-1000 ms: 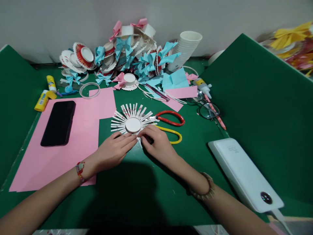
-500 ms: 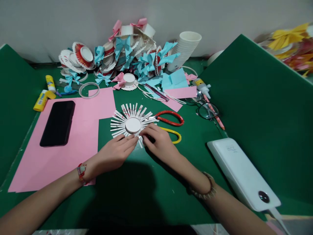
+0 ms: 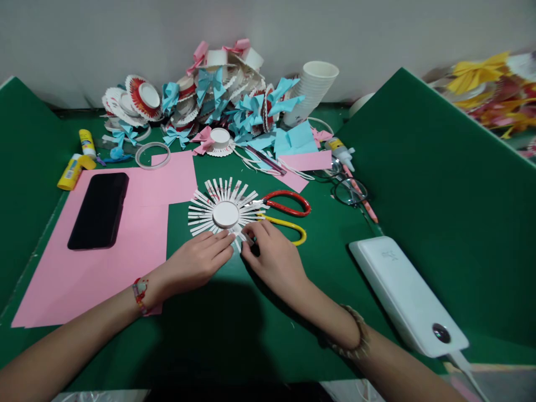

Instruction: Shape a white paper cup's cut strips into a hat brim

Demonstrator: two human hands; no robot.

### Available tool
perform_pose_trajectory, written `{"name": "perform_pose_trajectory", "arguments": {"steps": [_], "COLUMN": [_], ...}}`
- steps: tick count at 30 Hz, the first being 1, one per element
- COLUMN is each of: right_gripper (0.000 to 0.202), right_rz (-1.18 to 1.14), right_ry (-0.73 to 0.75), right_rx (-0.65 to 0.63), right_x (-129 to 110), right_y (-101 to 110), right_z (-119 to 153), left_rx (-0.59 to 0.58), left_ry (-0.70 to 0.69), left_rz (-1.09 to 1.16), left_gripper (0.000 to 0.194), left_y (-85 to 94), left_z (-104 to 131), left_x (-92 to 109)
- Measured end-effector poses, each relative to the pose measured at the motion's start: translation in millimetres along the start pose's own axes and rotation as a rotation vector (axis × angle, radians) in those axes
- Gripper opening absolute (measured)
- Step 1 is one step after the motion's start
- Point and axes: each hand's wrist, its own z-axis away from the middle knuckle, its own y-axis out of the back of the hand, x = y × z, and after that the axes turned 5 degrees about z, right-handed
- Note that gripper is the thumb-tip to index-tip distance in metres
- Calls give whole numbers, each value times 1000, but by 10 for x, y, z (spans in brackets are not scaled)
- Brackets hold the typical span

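Observation:
A white paper cup cut into many strips [image 3: 226, 214] lies fanned out like a sun on the green table, its round base facing up. My left hand [image 3: 201, 258] rests palm down at its lower edge, fingers stretched together over the strips. With thumb and fingers my right hand [image 3: 272, 254] pinches one of the lower right strips, which looks bent up. Scissors with a red and a yellow handle [image 3: 288, 202] lie just right of the cup, their blades partly under the strips.
Pink paper [image 3: 121, 279] with a black phone [image 3: 99, 211] lies left. Finished paper hats [image 3: 221, 89] and stacked cups [image 3: 314, 89] stand behind. Glue sticks [image 3: 70, 172] are back left; glasses [image 3: 350, 191] and a white power bank [image 3: 408, 296] are right. Green panels [image 3: 452, 195] flank the table.
My right hand's fingers have shifted slightly and now lift a strip at the cup's lower right. My left hand stays nearly in place. The view has turned a little.

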Motion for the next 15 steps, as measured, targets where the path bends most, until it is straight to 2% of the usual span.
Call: {"name": "perform_pose_trajectory", "arguments": {"steps": [4, 10, 15], "right_gripper": [14, 15, 12], "right_rz": [23, 214, 240], "right_ry": [-64, -163, -99], "right_rx": [-63, -193, -47], "right_x": [-19, -112, -101], "right_y": [40, 119, 52], "right_z": [-60, -108, -93], "left_rx": [-4, 22, 32], "left_ry": [-5, -21, -16], "left_rz": [-18, -45, -40], "left_gripper": [30, 29, 29], "left_y": [-1, -10, -17], "left_z": [-9, -21, -15], "left_x": [13, 28, 28]}}
